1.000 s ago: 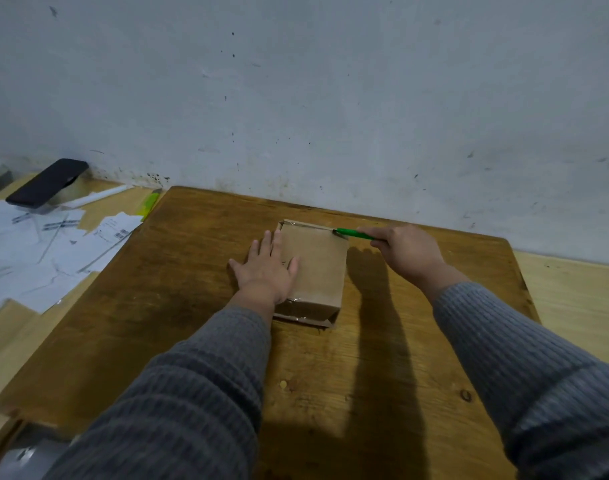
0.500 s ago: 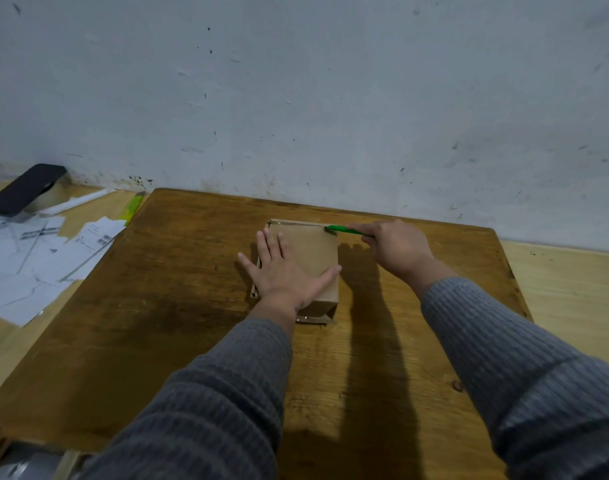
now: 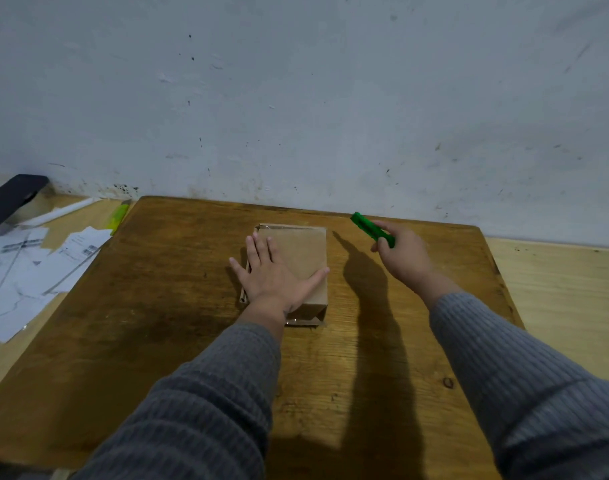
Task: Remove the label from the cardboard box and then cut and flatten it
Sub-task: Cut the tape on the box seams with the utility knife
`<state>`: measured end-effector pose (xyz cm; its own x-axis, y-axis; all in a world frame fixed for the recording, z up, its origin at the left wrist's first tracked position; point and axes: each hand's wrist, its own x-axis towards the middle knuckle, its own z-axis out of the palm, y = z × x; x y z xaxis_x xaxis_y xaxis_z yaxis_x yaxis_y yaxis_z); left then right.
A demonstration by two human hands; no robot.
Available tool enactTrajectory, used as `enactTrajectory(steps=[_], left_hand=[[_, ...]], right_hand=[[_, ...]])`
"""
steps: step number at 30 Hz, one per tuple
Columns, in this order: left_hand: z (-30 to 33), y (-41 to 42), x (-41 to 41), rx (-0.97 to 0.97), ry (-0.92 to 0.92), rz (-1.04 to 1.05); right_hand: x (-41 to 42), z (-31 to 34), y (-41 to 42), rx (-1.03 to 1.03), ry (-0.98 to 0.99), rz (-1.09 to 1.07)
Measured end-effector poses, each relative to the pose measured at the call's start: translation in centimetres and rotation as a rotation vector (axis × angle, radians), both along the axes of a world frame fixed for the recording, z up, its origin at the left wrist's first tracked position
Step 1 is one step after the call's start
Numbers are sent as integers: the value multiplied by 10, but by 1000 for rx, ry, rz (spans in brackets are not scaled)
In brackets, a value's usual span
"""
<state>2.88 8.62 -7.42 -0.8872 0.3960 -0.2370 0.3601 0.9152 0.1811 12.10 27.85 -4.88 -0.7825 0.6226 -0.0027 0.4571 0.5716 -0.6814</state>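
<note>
A small brown cardboard box (image 3: 303, 251) lies on the dark wooden board (image 3: 164, 306), near its far edge. My left hand (image 3: 273, 275) presses flat on the box's top, fingers spread, thumb reaching to the right edge. My right hand (image 3: 405, 256) is raised to the right of the box, apart from it, and grips a green utility knife (image 3: 370, 228) that points up and to the left. No label shows on the visible top of the box.
Torn white labels and papers (image 3: 29, 268) lie in a heap at the left. A black phone (image 3: 12, 199), a white pen (image 3: 60, 211) and a yellow-green cutter (image 3: 118, 216) lie near the wall. A grey wall stands right behind the board. Light wood surface (image 3: 555, 289) at right.
My right hand has lifted the green knife off the box's far right corner and moved it to the right. My left hand has slid further onto the box top.
</note>
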Motion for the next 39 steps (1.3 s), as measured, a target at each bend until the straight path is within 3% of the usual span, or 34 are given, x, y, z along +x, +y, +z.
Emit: enactTrajectory(steps=[3,7,11,18,27,32,39], left_hand=[[1,1,-1,0,0,-1],[0,1,-1,5,9,2],[-2,1,-1,10,32,0],[-4,0,-2,19,37,-11],[-6,-1,-6,30,14,-21],[-1,-7,-16,3,39,-83],[-2,-35,-66,-18,76,-417]], right_hand=[[-3,-9,-12,-279,57,-81],[-3,-27,-22,-422,63,-140],[-5,-52,-33,-333,-59,-231],[17,-69,-26,-71,-97,-367],[14,-49,-36,102,-263,-322],[-21,-27,-86,-33,-136,-180],[-54,-29,-139,-78,-238,-132]])
